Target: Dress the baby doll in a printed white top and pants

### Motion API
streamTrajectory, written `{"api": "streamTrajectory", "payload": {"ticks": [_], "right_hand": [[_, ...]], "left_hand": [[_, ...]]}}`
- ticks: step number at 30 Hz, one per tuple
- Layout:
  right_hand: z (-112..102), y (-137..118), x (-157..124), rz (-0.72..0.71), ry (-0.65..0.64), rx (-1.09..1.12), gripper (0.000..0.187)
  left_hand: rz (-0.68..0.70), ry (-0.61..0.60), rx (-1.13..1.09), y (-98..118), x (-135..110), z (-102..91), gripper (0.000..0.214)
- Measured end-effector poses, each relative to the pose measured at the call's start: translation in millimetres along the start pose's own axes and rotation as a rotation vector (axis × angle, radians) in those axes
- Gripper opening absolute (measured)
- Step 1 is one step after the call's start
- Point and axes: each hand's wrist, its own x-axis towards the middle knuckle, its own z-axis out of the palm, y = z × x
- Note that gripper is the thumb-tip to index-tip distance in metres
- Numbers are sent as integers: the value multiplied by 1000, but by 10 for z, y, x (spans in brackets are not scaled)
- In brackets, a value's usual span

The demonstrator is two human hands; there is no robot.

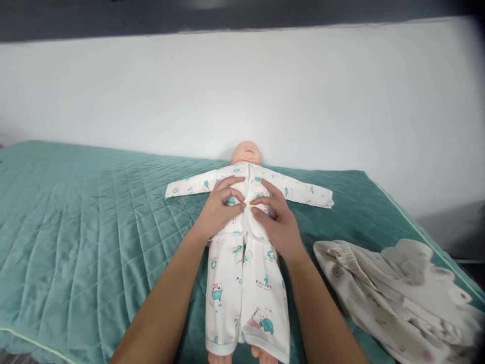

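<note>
A baby doll (246, 151) lies on its back with arms spread, dressed in a white printed jacket (310, 194) and matching trousers (225, 293). My left hand (220, 207) pinches the jacket's front edge beside a small pale button (247, 205) at the belly. From the other side, my right hand (278, 215) grips the opposite front edge at that same button, with thumb and forefinger close to it. Both hands' other fingers rest on the chest fabric. Near the neck the two front edges lie close together. Bare feet show below the trouser cuffs.
A green quilted cover (94, 227) lies under the doll. Crumpled white printed baby clothes (394, 298) are heaped at the right, near my right forearm. A white wall (242, 91) stands just behind the doll's head. The cover's piped edge runs along the right.
</note>
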Motion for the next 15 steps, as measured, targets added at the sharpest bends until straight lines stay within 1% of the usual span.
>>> {"api": "streamTrajectory", "payload": {"ticks": [5, 8, 10, 12, 15], "right_hand": [[-9, 9, -3, -8, -13, 1, 10], [-9, 14, -1, -63, -41, -6, 10], [-5, 7, 0, -74, -34, 0, 8], [3, -14, -1, -50, -21, 11, 8], [15, -67, -5, 11, 12, 5, 13]], "left_hand": [[12, 7, -30, -17, -4, 1, 5], [58, 9, -7, -46, 6, -2, 8], [101, 3, 22, -71, 11, -1, 10], [153, -3, 67, -94, 8, 5, 13], [244, -10, 175, -115, -10, 21, 17]]}}
